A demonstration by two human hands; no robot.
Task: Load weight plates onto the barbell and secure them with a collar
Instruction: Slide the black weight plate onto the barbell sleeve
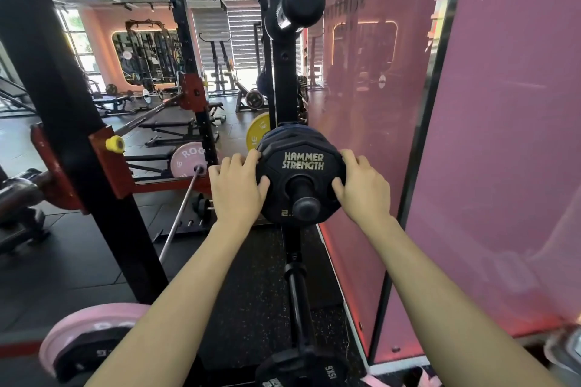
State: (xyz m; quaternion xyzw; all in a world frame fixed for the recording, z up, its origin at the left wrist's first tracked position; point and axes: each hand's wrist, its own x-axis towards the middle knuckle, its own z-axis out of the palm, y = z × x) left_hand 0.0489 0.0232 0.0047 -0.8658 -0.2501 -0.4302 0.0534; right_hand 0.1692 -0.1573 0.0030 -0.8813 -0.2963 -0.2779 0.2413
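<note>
A small black weight plate [302, 163] lettered HAMMER STRENGTH sits on a black storage peg [304, 201] of the rack upright, with more plates stacked behind it. My left hand [236, 186] grips its left edge, thumb on the face. My right hand [361, 186] grips its right edge the same way. The barbell [22, 188] rests in the rack at the far left, its sleeve partly hidden by the red hook. A pink plate [91, 327] shows at the lower left. No collar is visible.
A lower peg [298, 295] carries a black 15 kg plate [301, 371] near the bottom edge. A pink glass wall [490, 148] stands close on the right. A black rack post [81, 122] rises on the left. A bare bar [180, 214] leans diagonally on the floor.
</note>
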